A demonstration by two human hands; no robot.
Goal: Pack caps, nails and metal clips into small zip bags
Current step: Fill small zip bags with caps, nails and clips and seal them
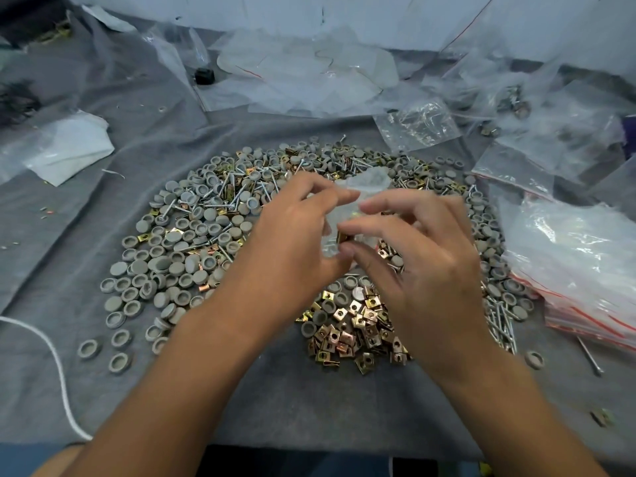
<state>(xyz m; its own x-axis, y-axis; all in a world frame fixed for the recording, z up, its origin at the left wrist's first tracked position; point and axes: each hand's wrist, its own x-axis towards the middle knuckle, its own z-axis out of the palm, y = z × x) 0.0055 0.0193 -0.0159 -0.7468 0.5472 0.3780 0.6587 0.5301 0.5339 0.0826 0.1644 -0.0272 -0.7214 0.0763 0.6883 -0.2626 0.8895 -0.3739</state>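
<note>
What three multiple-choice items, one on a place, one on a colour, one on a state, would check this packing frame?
1. Where does the stack of red-striped zip bags lie?
A. at the right edge of the cloth
B. near the left edge
C. under the wrists

2. What colour are the round caps?
A. red
B. grey
C. black

3. What are the hands doing?
A. both rest flat on the cloth
B. both hold one small clear bag
C. only the left holds a nail

Key: 1 A, the stack sits right of the parts pile; 2 B, the caps are plainly grey; 3 B, the left hand and right hand both pinch the small clear bag above the metal clips.
</note>
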